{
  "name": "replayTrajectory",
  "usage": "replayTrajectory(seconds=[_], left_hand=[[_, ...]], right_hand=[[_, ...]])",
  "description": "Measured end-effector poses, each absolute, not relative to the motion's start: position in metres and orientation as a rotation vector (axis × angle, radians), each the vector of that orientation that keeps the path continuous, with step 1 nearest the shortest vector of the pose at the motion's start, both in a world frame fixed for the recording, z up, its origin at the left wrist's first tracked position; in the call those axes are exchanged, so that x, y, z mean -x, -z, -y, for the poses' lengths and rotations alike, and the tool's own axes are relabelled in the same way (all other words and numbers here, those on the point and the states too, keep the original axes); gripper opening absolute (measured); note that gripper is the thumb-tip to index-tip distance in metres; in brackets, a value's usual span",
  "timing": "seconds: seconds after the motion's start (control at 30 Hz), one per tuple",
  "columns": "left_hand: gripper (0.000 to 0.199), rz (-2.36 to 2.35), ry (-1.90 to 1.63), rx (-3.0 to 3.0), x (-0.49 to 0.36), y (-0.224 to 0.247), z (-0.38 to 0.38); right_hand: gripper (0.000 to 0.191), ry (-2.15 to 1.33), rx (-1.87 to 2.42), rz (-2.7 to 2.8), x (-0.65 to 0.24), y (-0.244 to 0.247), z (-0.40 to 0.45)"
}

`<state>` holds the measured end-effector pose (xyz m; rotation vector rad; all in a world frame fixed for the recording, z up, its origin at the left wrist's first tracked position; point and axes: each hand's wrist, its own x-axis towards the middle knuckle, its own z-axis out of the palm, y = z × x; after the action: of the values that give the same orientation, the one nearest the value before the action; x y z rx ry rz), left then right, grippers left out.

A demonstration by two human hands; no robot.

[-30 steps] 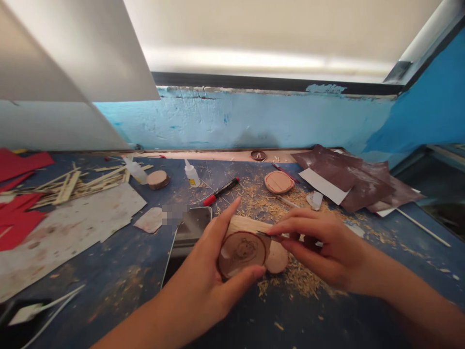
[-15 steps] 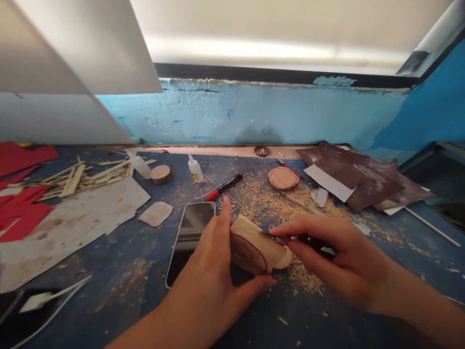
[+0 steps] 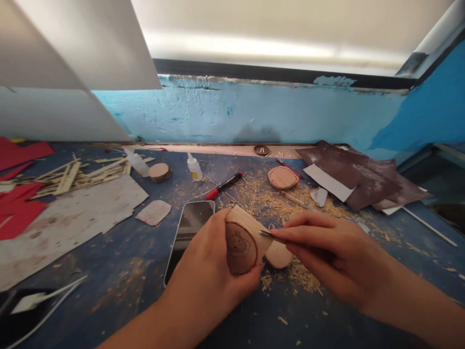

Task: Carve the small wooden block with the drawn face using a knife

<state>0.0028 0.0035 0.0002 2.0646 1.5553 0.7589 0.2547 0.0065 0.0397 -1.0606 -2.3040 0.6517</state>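
Note:
My left hand [image 3: 209,264] is wrapped round a piece of wood [image 3: 250,223]. Its round face bears a dark line drawing and a red outline; its pale side is turned up and to the right. Pinched in my right hand [image 3: 330,252] is a slim carving tool [image 3: 266,233], whose metal tip lies against or just over that pale side. The rest of the tool is hidden by my fingers. Below the tip, a round wood slice [image 3: 279,255] lies on the table among wood shavings [image 3: 305,276].
A phone [image 3: 192,213] lies beside my left hand. Beyond are a red-capped marker [image 3: 224,185], a glue bottle [image 3: 194,167], and a red-outlined wood slice [image 3: 283,178]. Brown sandpaper sheets [image 3: 363,172] lie at right, with thin wooden sticks [image 3: 69,179] at left.
My left hand has turned the piece of wood, so more of its drawn face shows, and its fingers have closed round it. The slice underneath is more exposed.

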Motion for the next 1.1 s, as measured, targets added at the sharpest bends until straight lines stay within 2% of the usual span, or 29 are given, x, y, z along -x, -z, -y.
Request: replayTrajectory(seconds=[0.1,0.33,0.5,0.77,0.9,1.1], left_hand=[[0.059,-1.51,-0.736,-1.973,-0.002,-0.003,-0.007],[0.056,-1.434,-0.74,-1.923,0.0,0.003,-0.012],[0.067,-1.426,-0.766,-2.027,-0.001,0.007,-0.009],[0.079,-1.474,-0.773,-2.21,-0.003,0.018,0.001],[0.075,-1.44,-0.785,-2.329,-0.008,0.017,0.004],[0.072,-1.354,-0.812,-2.607,-0.015,0.013,0.01]], right_hand=[[0.039,-0.619,1.143,2.335,-0.257,-0.04,-0.007],[0.036,-0.564,1.186,2.33,-0.258,-0.036,-0.007],[0.031,-0.431,1.128,2.278,-0.247,-0.031,-0.006],[0.04,-0.454,1.08,2.158,-0.234,-0.024,-0.001],[0.049,-0.417,1.072,2.105,-0.227,-0.026,0.004],[0.044,-0.311,1.078,1.992,-0.221,-0.027,0.009]])
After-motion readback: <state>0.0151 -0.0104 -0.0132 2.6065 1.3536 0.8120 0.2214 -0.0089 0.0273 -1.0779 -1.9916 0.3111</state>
